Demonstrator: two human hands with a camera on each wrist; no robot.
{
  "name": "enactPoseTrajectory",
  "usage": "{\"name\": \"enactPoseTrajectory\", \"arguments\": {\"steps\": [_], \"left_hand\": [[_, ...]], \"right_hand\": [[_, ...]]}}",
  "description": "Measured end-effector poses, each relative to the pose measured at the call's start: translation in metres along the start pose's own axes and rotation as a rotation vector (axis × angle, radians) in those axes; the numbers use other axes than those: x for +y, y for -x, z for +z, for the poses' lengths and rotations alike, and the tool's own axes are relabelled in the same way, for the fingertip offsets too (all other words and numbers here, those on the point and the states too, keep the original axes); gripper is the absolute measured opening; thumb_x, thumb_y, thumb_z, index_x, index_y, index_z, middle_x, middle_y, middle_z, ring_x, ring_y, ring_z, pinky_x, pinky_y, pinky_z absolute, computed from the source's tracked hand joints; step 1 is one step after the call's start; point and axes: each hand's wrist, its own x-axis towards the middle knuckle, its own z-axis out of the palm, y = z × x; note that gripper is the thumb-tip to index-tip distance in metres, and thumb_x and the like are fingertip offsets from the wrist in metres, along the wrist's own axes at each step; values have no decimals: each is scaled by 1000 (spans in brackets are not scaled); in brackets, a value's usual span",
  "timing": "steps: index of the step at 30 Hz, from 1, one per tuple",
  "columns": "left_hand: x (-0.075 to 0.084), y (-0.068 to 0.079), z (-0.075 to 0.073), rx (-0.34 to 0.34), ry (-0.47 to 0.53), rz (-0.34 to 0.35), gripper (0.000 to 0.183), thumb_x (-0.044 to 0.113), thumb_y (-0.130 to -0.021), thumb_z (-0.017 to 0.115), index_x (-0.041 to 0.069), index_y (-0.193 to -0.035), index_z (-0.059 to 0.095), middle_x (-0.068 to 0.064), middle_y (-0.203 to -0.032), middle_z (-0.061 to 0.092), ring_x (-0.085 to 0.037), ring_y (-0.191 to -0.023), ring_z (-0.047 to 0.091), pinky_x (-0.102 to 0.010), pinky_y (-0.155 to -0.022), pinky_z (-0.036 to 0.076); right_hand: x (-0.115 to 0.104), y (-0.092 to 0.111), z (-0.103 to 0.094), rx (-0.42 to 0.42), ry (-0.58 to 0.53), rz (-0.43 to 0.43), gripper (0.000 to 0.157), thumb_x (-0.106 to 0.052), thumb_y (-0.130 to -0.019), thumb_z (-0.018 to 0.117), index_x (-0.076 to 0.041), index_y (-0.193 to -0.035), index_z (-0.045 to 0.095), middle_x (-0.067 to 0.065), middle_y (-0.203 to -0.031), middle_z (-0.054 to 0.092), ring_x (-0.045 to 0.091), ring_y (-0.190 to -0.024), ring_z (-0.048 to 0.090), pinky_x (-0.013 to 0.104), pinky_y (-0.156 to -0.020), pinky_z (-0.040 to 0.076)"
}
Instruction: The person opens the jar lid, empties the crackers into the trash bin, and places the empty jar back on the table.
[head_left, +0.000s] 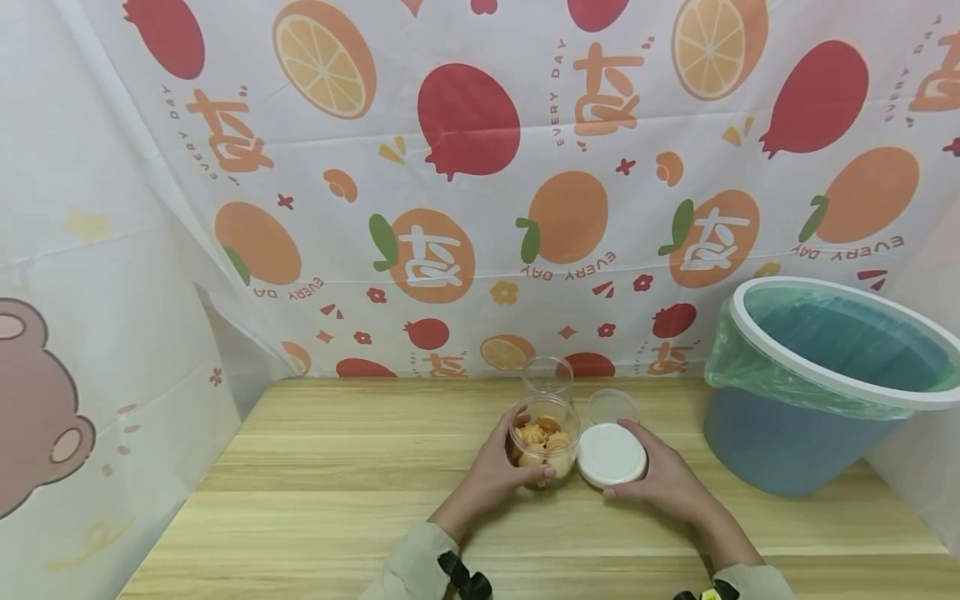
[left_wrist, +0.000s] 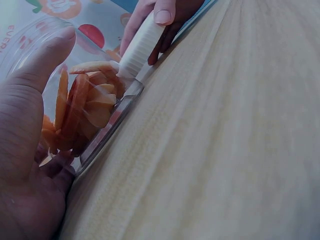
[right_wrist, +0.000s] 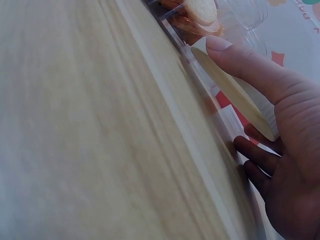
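Note:
My left hand (head_left: 492, 468) grips a clear round jar (head_left: 564, 457) from its left side, thumb across the front. Inside the jar lie several golden cookies (head_left: 542, 435), and its top is uncovered. The jar stands upright on the wooden table. Just to its right, my right hand (head_left: 670, 482) holds a white round lid (head_left: 611, 454) by the edge, thumb at the near side. In the right wrist view the lid (right_wrist: 235, 92) is tilted close over the table, with its ribbed rim near the jar.
Behind the jar stands another clear container (head_left: 547, 371). A clear round piece (head_left: 615, 403) sits behind the lid. A blue bin (head_left: 798, 442) with a green liner stands at the right. Fruit-printed cloth (head_left: 480, 250) hangs along the back edge of the wooden table (head_left: 337, 492).

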Motion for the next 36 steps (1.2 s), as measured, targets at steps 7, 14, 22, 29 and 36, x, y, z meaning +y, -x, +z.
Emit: {"name": "enactPoseTrajectory", "arguments": {"steps": [7,14,22,29,36], "left_hand": [[3,1,0,-1,-4,-2,99,29,-77,90,38,-156,30,-13,-157,42,-32,-147,39,-51,-120,30],[4,1,1,-5,-6,5,100,29,-77,89,37,-156,30,-15,-157,42,-32,-146,40,-51,-120,31],[4,1,0,0,-1,4,99,28,-77,90,38,-156,31,-15,-156,43,-33,-147,40,-51,-120,29],[3,1,0,1,-3,1,99,29,-77,90,38,-156,31,-14,-157,43,-32,-147,40,-51,-120,29],[4,1,0,-1,10,-1,99,28,-77,90,36,-156,31,-15,-157,42,-32,-147,39,-50,-120,29]], "right_hand": [[2,2,1,39,16,-23,116,-47,-60,96,-12,-154,38,17,-151,52,38,-137,50,60,-110,41],[4,3,1,46,47,-11,112,-49,-59,96,-13,-152,43,15,-147,56,36,-134,54,57,-107,44],[5,2,3,20,52,6,113,-51,-61,95,-12,-153,41,18,-148,54,38,-136,52,59,-109,43],[4,2,3,11,90,44,112,-53,-62,93,-14,-153,41,22,-148,51,41,-135,50,63,-108,42],[5,1,5,10,109,40,113,-55,-62,92,-14,-154,40,22,-147,51,40,-134,50,62,-107,43]]}}
